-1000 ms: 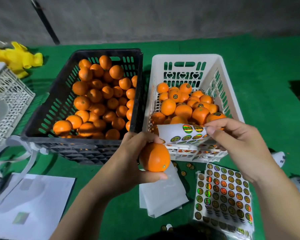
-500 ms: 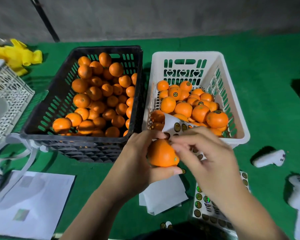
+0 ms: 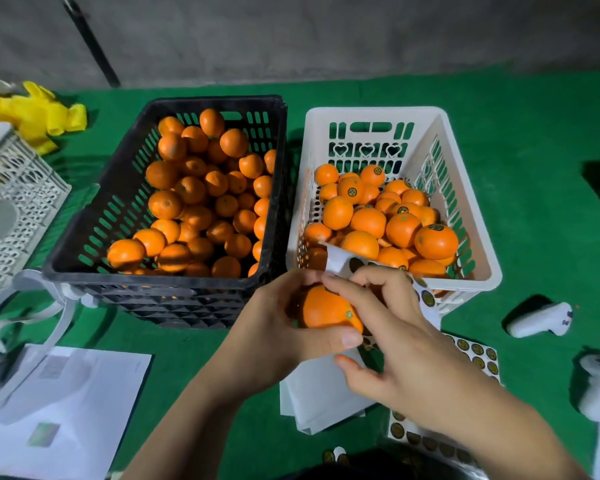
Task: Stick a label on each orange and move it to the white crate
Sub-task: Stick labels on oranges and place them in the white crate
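My left hand grips one orange from the left and below, in front of the two crates. My right hand reaches over it, with a fingertip on the orange's top. A curled strip of round labels is held in its curled fingers and hangs down past them. The white crate on the right holds several oranges, some with dark round labels showing. The black crate on the left is full of oranges with no label visible.
A label sheet and white backing paper lie on the green cloth under my hands. Two white controllers lie at the right. Papers and a white lattice basket are at the left, a yellow cloth behind.
My right hand came down from over the white crate's near rim, with the label strip, onto the top of the orange. My left hand raised the orange slightly towards it.
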Demonstrator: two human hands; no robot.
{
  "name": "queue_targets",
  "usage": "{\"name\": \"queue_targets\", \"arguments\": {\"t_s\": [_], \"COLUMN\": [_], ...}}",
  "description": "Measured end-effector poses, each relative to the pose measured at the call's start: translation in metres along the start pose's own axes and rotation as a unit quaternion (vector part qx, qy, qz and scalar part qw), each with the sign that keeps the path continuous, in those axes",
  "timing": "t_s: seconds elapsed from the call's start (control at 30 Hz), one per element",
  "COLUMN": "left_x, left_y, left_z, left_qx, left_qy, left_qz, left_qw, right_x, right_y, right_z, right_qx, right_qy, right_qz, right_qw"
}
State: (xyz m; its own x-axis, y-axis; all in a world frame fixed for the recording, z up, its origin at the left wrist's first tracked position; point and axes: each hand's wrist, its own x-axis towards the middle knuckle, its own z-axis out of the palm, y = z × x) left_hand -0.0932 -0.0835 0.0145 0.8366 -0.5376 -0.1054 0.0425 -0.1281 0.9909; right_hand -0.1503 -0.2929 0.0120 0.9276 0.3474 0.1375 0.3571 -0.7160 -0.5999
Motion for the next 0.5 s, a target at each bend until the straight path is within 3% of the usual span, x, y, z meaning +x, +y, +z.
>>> {"name": "queue_targets", "arguments": {"t_s": [0.07, 0.17, 0.33, 0.5], "left_x": [0.001, 0.001, 0.004, 0.007], "left_y": [-0.004, -0.009, -0.023, -0.036], "left_z": [0.002, 0.002, -0.008, -0.019], "left_qx": [-0.038, -0.070, -0.100, -0.191], "left_qy": [-0.014, -0.005, 0.132, 0.189], "left_qz": [-0.010, -0.024, -0.042, -0.013], "left_qw": [0.999, 0.997, 0.985, 0.963], "right_x": [0.005, 0.009, 0.004, 0.024], "right_y": [0.000, 0.004, 0.012, 0.064], "right_z": [0.006, 0.004, -0.005, -0.025], "right_qx": [-0.020, -0.001, 0.050, 0.003], "right_qy": [0.067, 0.091, 0.113, 0.234], "right_qz": [-0.015, -0.029, -0.026, 0.006], "right_qw": [0.997, 0.995, 0.992, 0.972]}}
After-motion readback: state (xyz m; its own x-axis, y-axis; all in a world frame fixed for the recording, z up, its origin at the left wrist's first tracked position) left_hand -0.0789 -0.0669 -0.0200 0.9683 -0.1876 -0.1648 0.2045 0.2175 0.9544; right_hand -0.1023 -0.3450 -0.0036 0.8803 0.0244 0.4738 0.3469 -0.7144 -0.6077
